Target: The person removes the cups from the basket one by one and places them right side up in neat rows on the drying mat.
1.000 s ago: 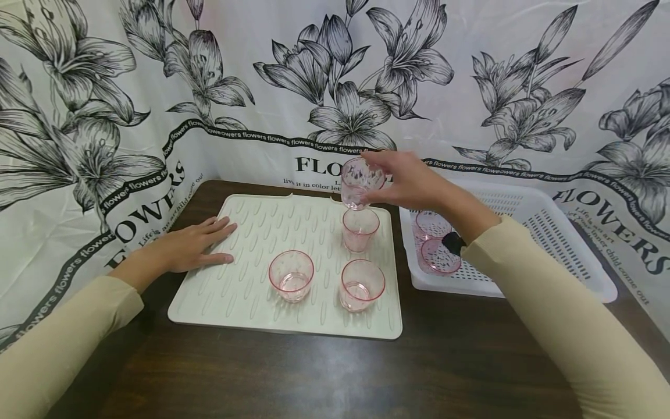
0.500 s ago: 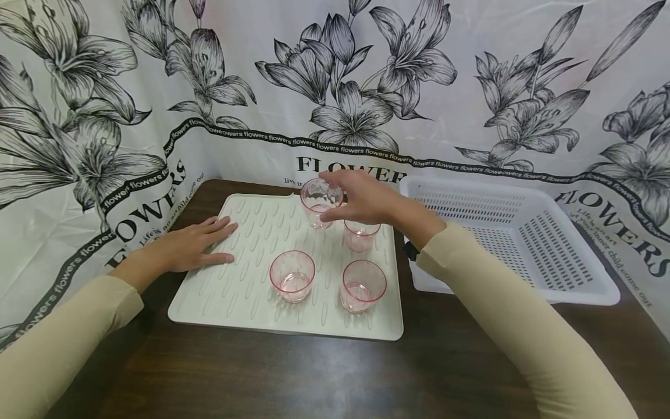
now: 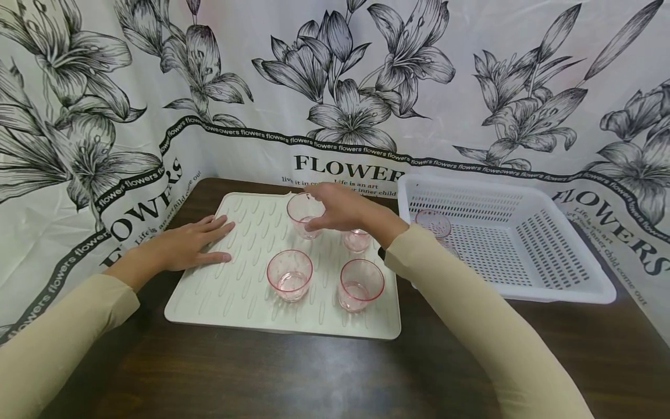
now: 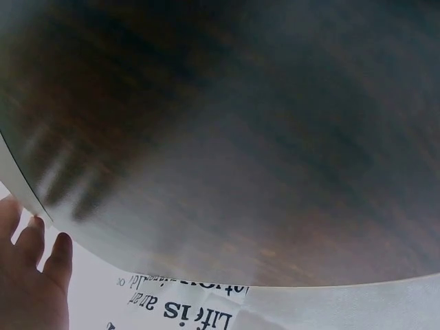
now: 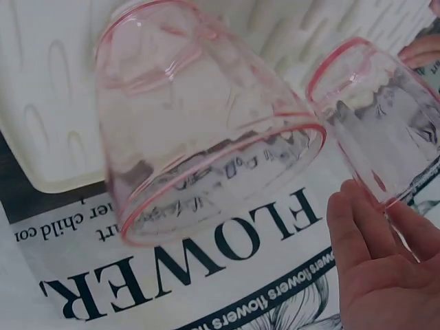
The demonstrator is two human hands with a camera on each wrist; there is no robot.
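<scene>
My right hand [image 3: 340, 209] holds a clear pink-rimmed drinking glass [image 3: 299, 212] between thumb and fingers, upright over the back middle of the white ribbed mat [image 3: 235, 297]. Whether its base touches the mat is hard to see. In the right wrist view the held glass [image 5: 385, 117] is at the fingers, beside a larger-looking glass [image 5: 206, 103]. One similar glass [image 3: 357, 241] stands behind the right hand's wrist, partly hidden. Two more glasses, one front middle [image 3: 289, 276] and one front right [image 3: 360, 286], stand upright on the mat. My left hand [image 3: 185, 244] lies flat on the mat's left edge.
Right of the mat stands a white perforated plastic basket [image 3: 523, 256], with a pink-rimmed glass [image 3: 433, 222] at its left side. More of that side is hidden by my right sleeve. A flower-printed cloth [image 3: 350, 87] hangs behind the dark wooden table [image 3: 272, 372].
My right hand has carried the glass left and down, from above the back right glass to the back middle of the mat. My left hand stays in place.
</scene>
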